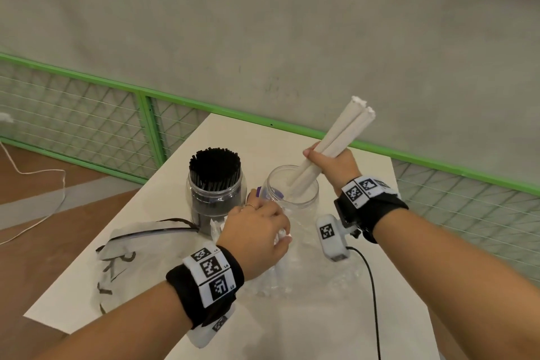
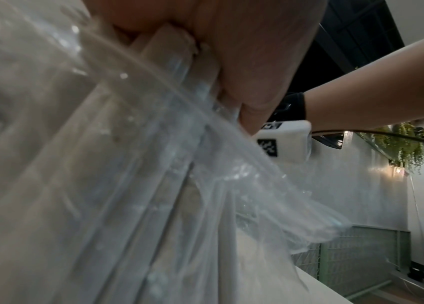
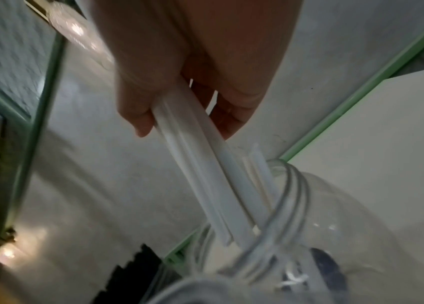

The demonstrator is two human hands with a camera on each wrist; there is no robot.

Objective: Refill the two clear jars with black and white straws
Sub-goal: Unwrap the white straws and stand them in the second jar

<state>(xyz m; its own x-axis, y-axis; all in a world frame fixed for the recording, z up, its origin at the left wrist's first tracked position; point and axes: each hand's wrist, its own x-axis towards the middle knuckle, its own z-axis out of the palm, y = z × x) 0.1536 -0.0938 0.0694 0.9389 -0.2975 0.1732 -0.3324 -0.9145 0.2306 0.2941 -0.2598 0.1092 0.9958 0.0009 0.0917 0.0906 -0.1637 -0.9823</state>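
Right hand (image 1: 331,165) fingers clamp mid-length on light, stiff white straws (image 1: 336,137), tips below in the jar (image 1: 292,193). Left hand (image 1: 257,231) fingers pinch more through the slippery bag (image 1: 306,272).

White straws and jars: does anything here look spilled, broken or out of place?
Nothing stands out. The right hand lowers white straws at a slant into the empty jar; the black straws stand tidy in their jar. The left hand grips more inside a plastic bag.
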